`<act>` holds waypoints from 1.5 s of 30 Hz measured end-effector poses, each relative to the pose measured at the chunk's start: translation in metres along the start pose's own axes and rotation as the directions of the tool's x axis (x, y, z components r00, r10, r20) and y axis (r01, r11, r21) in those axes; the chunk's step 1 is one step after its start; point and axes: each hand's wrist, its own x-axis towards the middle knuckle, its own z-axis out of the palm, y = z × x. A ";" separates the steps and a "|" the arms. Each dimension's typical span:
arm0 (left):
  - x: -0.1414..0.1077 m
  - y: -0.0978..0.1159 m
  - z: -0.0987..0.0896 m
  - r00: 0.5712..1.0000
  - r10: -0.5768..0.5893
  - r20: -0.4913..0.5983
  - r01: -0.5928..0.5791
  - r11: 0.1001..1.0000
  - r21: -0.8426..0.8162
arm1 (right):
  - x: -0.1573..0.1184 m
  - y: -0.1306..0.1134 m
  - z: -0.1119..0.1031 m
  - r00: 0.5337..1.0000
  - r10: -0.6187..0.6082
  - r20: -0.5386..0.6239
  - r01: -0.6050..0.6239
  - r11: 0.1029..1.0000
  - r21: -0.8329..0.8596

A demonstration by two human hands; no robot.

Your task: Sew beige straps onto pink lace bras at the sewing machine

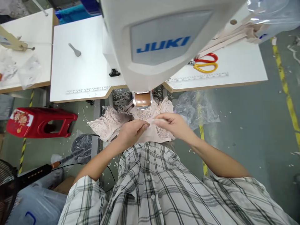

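Pale pink lace bras [110, 120] lie in front of my lap, below the head of a white JUKI sewing machine [161, 40]. My left hand [133, 129] is closed in a pinch on the edge of a bra's fabric. Across from it, my right hand [174, 124] pinches the same pale cloth [148, 134] between thumb and fingers. The two sets of fingertips are close together, near the middle of the garment. Just above them sits the machine's brown-and-clear front guard [142, 100]; the needle area is hidden.
Scissors with red and yellow handles [206, 64] lie on the right of the white table [243, 68]. A red stool [42, 122] and a fan [9, 184] stand at left. Clear plastic bags [199, 107] hang or lie beyond my right hand.
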 end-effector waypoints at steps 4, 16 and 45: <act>-0.001 0.000 -0.016 1.000 0.029 0.002 -0.028 0.999 -0.031 | 0.006 0.000 -0.001 0.996 -0.081 0.022 0.079 0.994 0.075; 0.012 0.007 -0.040 0.999 0.026 -0.019 -0.028 0.995 -0.096 | 0.009 -0.015 0.009 0.762 -0.552 0.339 0.643 0.708 -0.294; 0.023 0.000 0.000 0.930 0.025 -0.367 -0.048 0.997 -0.054 | 0.010 -0.031 0.016 0.960 -0.271 -0.066 0.267 0.961 -0.073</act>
